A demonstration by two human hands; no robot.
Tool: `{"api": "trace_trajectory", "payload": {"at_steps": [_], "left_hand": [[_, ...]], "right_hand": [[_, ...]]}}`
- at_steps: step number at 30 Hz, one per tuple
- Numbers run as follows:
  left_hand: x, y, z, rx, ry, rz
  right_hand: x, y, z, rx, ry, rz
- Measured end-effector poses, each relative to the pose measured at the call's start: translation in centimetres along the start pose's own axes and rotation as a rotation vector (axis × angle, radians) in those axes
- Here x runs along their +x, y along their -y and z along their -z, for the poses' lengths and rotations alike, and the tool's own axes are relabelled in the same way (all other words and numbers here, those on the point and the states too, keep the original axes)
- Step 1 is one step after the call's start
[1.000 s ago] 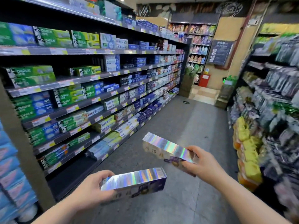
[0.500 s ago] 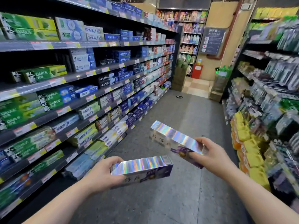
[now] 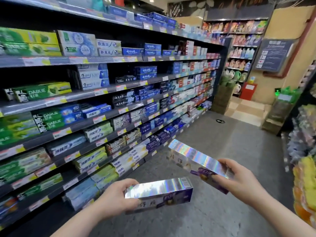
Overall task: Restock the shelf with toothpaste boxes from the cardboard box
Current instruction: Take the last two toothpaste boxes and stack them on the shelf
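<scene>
The left hand (image 3: 118,195) grips one end of a holographic toothpaste box, the left box (image 3: 159,193), with the thumb on top and the fingers wrapped under; the box lies roughly level, its silver top face up and its purple side facing the camera. The right hand (image 3: 237,179) grips the near end of a second holographic box, the right box (image 3: 195,159), which angles up and away to the left, its far end higher than the held end. The two boxes are apart, the right one above and beyond the left one. Both are held in the air over the grey floor (image 3: 213,211) of the aisle, near the lower tiers of the shelf (image 3: 82,152). The shelf runs along the left side and carries rows of toothpaste boxes in green, blue and white on every tier, with price tags (image 3: 99,119) along the front edges. A rack (image 3: 304,168) of hanging goods lines the right side. At the far end of the aisle stand a red bin (image 3: 248,91) and a dark notice board (image 3: 273,55) on the wall.
</scene>
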State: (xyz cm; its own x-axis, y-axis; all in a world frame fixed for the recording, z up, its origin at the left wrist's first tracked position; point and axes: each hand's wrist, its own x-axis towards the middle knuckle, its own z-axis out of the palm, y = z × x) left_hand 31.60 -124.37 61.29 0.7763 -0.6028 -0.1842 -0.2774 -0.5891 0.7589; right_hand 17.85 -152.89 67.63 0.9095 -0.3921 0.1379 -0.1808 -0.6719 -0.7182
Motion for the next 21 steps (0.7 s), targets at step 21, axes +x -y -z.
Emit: {"api": "trace_trajectory", "payload": {"at_steps": [21], "left_hand": [[20.7, 2.0, 3.2, -0.022, -0.199, 0.212]], "right_hand": [[32.5, -6.3, -4.7, -0.06, 0.271, 0.243]]}}
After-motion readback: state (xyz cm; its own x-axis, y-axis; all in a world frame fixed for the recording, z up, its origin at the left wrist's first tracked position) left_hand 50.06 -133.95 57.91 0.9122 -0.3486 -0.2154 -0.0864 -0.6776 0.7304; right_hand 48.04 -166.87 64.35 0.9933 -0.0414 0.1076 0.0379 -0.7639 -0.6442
